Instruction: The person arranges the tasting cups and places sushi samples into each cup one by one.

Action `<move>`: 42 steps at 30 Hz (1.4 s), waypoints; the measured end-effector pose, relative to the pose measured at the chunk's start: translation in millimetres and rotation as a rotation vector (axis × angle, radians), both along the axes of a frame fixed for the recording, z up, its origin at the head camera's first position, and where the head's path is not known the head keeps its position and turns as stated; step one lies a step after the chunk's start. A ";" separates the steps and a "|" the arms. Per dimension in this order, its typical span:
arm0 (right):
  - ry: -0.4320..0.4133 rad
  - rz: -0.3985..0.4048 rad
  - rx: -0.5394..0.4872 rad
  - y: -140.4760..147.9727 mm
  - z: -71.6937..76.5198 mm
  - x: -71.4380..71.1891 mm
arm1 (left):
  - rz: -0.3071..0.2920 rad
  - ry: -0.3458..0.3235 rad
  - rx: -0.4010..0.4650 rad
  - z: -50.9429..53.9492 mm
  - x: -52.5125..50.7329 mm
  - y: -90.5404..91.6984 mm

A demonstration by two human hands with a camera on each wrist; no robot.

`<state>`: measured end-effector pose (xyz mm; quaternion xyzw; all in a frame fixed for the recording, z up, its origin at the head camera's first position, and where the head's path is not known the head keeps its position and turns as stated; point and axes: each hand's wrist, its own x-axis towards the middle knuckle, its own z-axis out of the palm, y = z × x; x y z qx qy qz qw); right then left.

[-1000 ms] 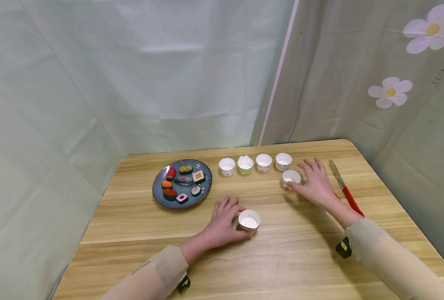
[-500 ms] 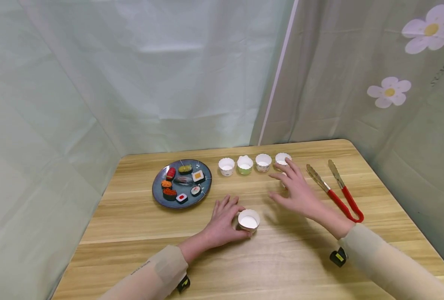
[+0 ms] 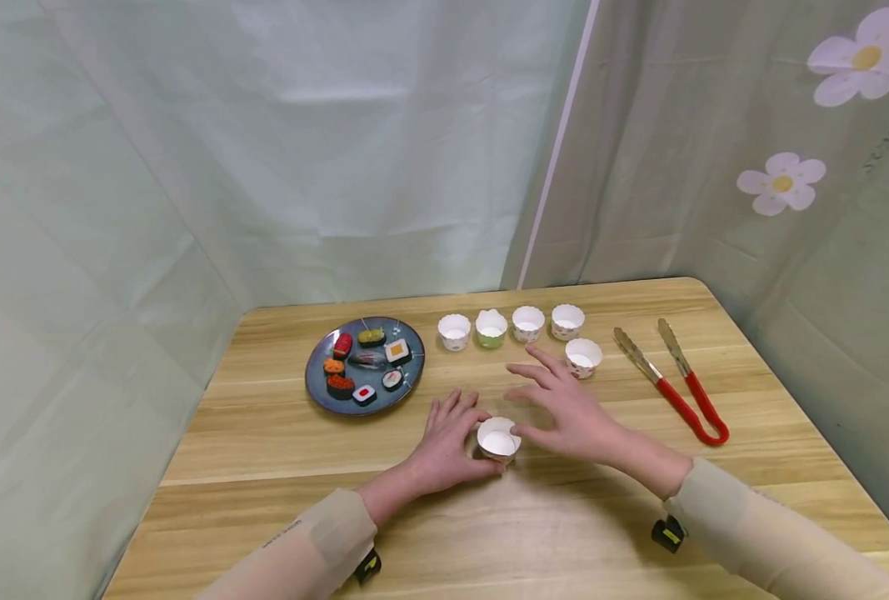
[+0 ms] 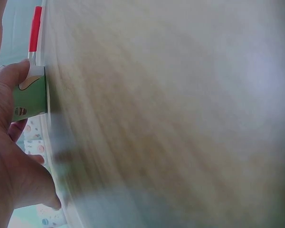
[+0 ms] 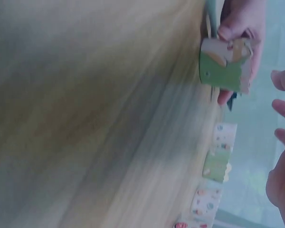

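A paper baking cup (image 3: 498,442) stands upright on the table, and my left hand (image 3: 444,450) holds it between thumb and forefinger. Green with a printed picture, the cup's side (image 5: 223,71) shows in the right wrist view. My right hand (image 3: 575,417) is above the table just right of that cup, fingers spread and holding nothing. Its thumb tip is close to the cup's rim; whether they touch I cannot tell. Behind this hand stands another baking cup (image 3: 583,357), white inside.
Several baking cups stand in a row at the back, a green one (image 3: 491,330) among them. A blue plate (image 3: 320,387) bearing several sushi pieces lies at the left. Red-handled tongs (image 3: 684,400) lie spread at the right. Curtains (image 3: 384,167) hang behind the table.
My right hand has let go of the baking cup near the back row and moved left and nearer, to beside the held cup. The left hand has stayed put.
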<state>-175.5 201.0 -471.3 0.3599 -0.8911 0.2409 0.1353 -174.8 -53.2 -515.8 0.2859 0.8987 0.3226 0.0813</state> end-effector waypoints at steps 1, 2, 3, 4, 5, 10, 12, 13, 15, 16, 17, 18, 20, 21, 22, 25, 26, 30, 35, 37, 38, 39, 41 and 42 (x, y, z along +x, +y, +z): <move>0.012 0.017 -0.005 -1.6 -0.6 1.3 | 0.000 0.002 -0.004 0.5 0.3 0.1; 0.028 0.036 -0.012 -3.4 -1.4 2.3 | -0.002 0.008 -0.004 0.4 0.2 0.2; 0.046 0.057 -0.025 -5.4 -2.1 3.6 | -0.003 0.014 -0.005 0.6 0.2 0.2; 0.066 0.077 -0.036 -7.5 -3.1 4.7 | -0.004 0.021 -0.006 0.7 0.1 0.3; 0.079 0.094 -0.048 -9.6 -3.6 6.3 | -0.004 0.026 -0.006 0.9 0.1 0.3; 0.134 0.154 -0.054 -19.9 -9.2 14.9 | -0.008 0.031 -0.010 0.9 -0.8 0.4; 0.154 0.164 -0.040 -22.4 -12.2 17.6 | -0.011 0.032 -0.010 0.5 -1.1 0.7; 0.164 0.166 -0.035 -23.4 -13.7 18.5 | -0.011 0.033 -0.011 0.6 -0.9 0.8; 0.175 0.162 -0.032 -24.8 -15.8 20.1 | -0.010 0.038 -0.012 0.5 -0.7 1.2; 0.173 0.158 -0.037 -25.2 -16.4 20.7 | -0.009 0.040 -0.013 0.4 -0.5 1.4; 0.174 0.154 -0.041 -25.7 -17.0 21.1 | -0.008 0.043 -0.012 0.1 -0.4 1.6; 0.172 0.149 -0.045 -26.2 -17.5 21.5 | -0.007 0.046 -0.013 -0.1 -0.3 1.8; 0.176 0.141 -0.055 -26.8 -18.2 22.2 | -0.002 0.048 -0.013 0.0 0.3 2.2; 0.178 0.138 -0.060 -27.1 -18.8 22.4 | 0.000 0.051 -0.011 -0.1 0.2 2.4; 0.182 0.136 -0.062 -27.6 -19.0 22.7 | 0.001 0.051 -0.010 -0.1 0.4 2.6; 0.188 0.127 -0.067 -28.7 -20.1 24.1 | 0.003 0.047 -0.006 -0.2 0.6 2.9; 0.187 0.123 -0.069 -29.1 -20.2 24.7 | 0.002 0.046 -0.004 -0.3 0.7 3.0; 0.161 0.099 -0.079 -30.4 -20.9 26.9 | -0.001 0.045 0.000 -1.5 0.4 3.2; 0.133 0.064 -0.095 -32.0 -21.9 28.3 | 0.004 0.041 -0.007 -2.4 -0.2 3.8; 0.123 0.052 -0.100 -32.6 -21.7 28.8 | 0.006 0.037 -0.007 -2.3 -0.5 4.1; 0.119 0.047 -0.100 -32.8 -21.4 29.0 | 0.008 0.034 -0.006 -2.1 -0.6 4.3; 0.114 0.041 -0.100 -33.0 -21.0 29.2 | 0.009 0.032 -0.005 -1.8 -0.8 4.4; 0.100 0.028 -0.097 -33.3 -19.7 29.7 | 0.011 0.030 -0.002 -1.2 -1.4 4.5; 0.094 0.024 -0.096 -33.3 -19.1 29.9 | 0.011 0.029 -0.001 -0.8 -1.6 4.6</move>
